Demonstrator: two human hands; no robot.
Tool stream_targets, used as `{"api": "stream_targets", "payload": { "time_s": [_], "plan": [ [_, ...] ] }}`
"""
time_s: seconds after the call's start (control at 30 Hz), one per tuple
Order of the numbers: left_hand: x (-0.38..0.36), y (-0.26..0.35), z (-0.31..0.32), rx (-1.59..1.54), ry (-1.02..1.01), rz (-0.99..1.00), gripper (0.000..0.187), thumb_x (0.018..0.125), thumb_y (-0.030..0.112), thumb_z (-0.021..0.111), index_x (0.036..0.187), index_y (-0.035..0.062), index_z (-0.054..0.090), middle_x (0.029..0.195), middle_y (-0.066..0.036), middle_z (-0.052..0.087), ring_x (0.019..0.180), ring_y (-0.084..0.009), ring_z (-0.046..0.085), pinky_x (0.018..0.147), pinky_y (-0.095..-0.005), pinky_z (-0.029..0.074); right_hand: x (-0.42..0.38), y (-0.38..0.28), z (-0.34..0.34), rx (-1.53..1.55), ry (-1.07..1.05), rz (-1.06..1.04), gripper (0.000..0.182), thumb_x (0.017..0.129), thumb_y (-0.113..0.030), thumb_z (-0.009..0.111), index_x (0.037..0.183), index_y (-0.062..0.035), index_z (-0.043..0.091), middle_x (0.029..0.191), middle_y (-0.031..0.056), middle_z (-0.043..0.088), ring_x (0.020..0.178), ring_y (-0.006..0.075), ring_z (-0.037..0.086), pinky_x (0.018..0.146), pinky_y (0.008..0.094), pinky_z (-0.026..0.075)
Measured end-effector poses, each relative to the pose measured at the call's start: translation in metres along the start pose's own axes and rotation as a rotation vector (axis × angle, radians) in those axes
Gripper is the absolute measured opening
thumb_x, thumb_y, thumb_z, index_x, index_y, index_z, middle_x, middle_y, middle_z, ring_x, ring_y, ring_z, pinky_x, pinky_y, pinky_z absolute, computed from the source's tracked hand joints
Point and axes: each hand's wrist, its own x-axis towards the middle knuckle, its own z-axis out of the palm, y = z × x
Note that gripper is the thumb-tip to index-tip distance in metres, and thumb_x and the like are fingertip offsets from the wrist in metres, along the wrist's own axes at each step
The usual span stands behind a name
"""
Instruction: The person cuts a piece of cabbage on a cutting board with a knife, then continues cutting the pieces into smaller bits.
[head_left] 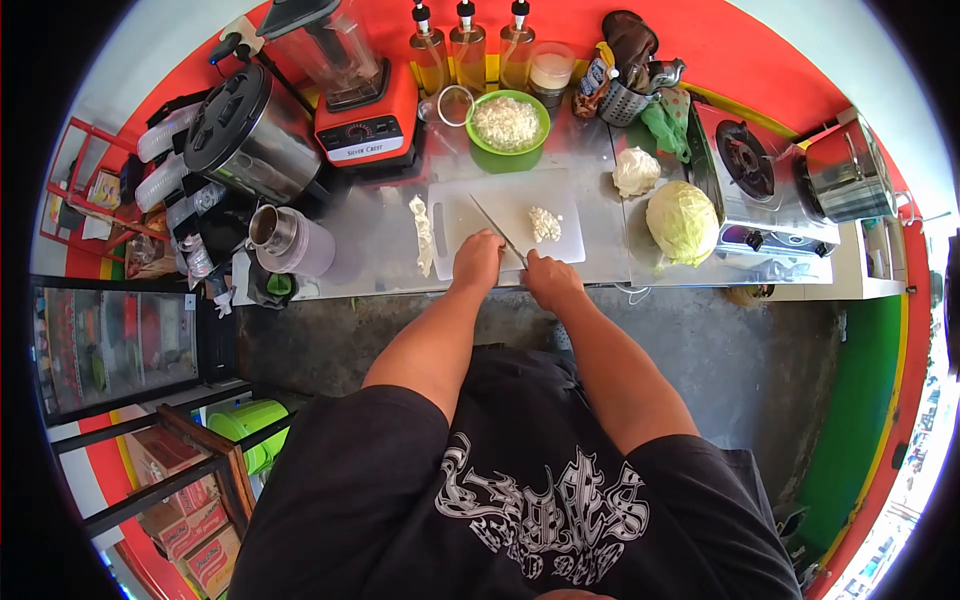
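Observation:
My right hand [553,281] is wrapped round the handle of a kitchen knife [494,222], its blade slanting up and left over a white cutting board [458,205]. Beside the blade, my left hand [479,262] has its fingers curled together at the board's lower edge; whatever they pinch is hidden. A small heap of chopped pale vegetable, probably cabbage [545,225], lies right of the blade. Left of the board is a long whitish strip [421,237]. Behind it stands a green bowl [510,158] filled with chopped pale pieces [506,122].
A cabbage [683,223] and a crumpled white lump [636,172] sit right of the board, near a gas stove [760,195]. To the left are a red blender [365,128], a steel pot [255,135] and a flask [292,241]. Pump bottles [467,55] line the back.

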Motion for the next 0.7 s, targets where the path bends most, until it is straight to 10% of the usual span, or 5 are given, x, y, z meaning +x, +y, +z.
{"api": "stream_targets", "payload": {
  "time_s": [0.7],
  "plan": [
    [-0.010,0.012,-0.021,0.233,-0.219,0.061,0.018,0.085,-0.003,0.063,0.098,0.0057,0.072,0.116,-0.010,0.063,0.112,-0.0309,0.062,0.093,-0.0419,0.059,0.006,-0.016,0.010,-0.072,-0.063,0.094,0.024,0.095,-0.014,0.059,0.114,-0.0036,0.049,0.106,0.0239,0.074,0.102,0.0364,0.074,0.085,0.0465,0.058]
  ]
}}
